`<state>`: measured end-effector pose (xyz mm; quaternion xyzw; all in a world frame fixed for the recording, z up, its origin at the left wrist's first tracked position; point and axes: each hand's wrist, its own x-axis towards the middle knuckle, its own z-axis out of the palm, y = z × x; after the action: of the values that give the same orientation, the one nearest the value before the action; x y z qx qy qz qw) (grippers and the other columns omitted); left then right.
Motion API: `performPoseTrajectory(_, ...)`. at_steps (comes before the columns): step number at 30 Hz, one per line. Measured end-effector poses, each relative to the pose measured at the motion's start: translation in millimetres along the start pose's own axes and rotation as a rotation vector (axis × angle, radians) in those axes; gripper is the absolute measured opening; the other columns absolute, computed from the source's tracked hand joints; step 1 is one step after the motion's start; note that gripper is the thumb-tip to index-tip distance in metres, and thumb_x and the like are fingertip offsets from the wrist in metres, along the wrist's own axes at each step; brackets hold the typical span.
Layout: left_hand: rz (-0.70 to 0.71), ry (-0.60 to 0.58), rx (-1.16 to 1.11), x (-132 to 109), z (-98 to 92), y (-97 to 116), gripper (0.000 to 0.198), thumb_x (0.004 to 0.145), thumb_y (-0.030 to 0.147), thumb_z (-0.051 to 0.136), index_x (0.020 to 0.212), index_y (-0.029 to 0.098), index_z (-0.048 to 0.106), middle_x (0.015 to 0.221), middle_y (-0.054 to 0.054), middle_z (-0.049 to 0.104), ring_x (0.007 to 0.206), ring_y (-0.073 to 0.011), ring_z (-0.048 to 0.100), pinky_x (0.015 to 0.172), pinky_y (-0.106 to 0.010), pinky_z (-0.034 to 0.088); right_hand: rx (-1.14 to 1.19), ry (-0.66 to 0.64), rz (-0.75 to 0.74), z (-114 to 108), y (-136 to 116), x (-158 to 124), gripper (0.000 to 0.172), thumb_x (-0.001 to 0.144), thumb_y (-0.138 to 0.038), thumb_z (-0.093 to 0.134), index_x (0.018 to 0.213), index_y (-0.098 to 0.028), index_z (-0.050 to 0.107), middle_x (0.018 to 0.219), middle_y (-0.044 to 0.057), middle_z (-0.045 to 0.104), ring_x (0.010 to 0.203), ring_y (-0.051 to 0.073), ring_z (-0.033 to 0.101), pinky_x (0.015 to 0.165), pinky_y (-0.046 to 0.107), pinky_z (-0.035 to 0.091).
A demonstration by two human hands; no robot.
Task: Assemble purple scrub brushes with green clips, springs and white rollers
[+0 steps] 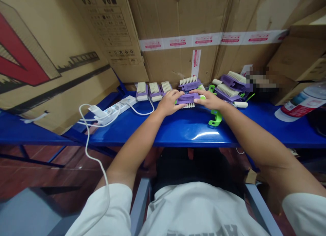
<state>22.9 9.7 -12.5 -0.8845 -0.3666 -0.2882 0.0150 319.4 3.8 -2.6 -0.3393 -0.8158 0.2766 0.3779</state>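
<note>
The left hand [168,103] and right hand [207,99] hold a purple bristle brush [187,98] from both ends, each grip pressed onto it, over the blue desk [183,134]; whether it touches the desk is hard to tell. A green plastic bracket [215,119] lies just beside the right hand, and more brushes [154,91] stand along the cardboard carton [173,62].

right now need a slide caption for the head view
Left hand and right hand hold a purple bristle brush over a blue bench, more brushes lined behind.
</note>
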Motion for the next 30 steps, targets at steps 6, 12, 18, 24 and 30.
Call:
performPoseTrajectory(6,-0.004,-0.101,0.109,-4.2,-9.7,20.5,0.065,0.114,0.046,0.072,0.173,0.022,0.064,0.16,-0.016,0.076,0.151,-0.0377,0.071,0.128,-0.052,0.057,-0.051,-0.054,0.007,0.1,-5.8,-0.3,0.083,0.089,-0.084,0.086,0.144,-0.022,0.085,0.145,0.016,0.085,0.136,0.042,0.078,0.128,0.066,0.057)
performPoseTrajectory(12,0.009,-0.098,0.16,-4.9,-12.1,24.2,0.064,0.117,0.053,0.065,0.173,0.022,0.064,0.158,-0.015,0.078,0.146,-0.0385,0.072,0.126,-0.053,0.058,-0.091,-0.088,-0.025,-4.8,-10.8,-0.4,0.078,0.094,-0.077,0.084,0.151,-0.023,0.083,0.153,0.016,0.082,0.145,0.043,0.075,0.134,0.067,0.052)
performPoseTrajectory(18,0.053,-0.041,0.186,-4.7,-8.9,20.1,0.064,0.117,0.056,0.068,0.17,0.02,0.068,0.157,-0.016,0.08,0.144,-0.038,0.072,0.123,-0.051,0.06,-0.117,-0.096,-0.084,-9.0,-12.8,-0.3,0.074,0.096,-0.073,0.084,0.152,-0.025,0.082,0.157,0.016,0.079,0.149,0.043,0.072,0.135,0.069,0.049)
performPoseTrajectory(24,0.08,0.02,0.213,-6.1,-5.9,14.6,0.062,0.118,0.06,0.066,0.166,0.021,0.072,0.153,-0.016,0.083,0.144,-0.0371,0.073,0.116,-0.049,0.065,-0.134,-0.077,-0.048,-7.2,-18.6,-1.4,0.075,0.102,-0.077,0.075,0.154,-0.024,0.08,0.158,0.017,0.08,0.148,0.043,0.073,0.135,0.069,0.05)
performPoseTrajectory(30,0.053,0.002,0.255,-5.6,-8.4,19.1,0.061,0.119,0.059,0.065,0.167,0.023,0.072,0.156,-0.017,0.081,0.144,-0.0378,0.073,0.111,-0.05,0.066,-0.085,-0.048,-0.004,-3.8,-20.2,-2.4,0.073,0.1,-0.075,0.077,0.152,-0.023,0.08,0.161,0.017,0.079,0.151,0.044,0.072,0.137,0.07,0.048)
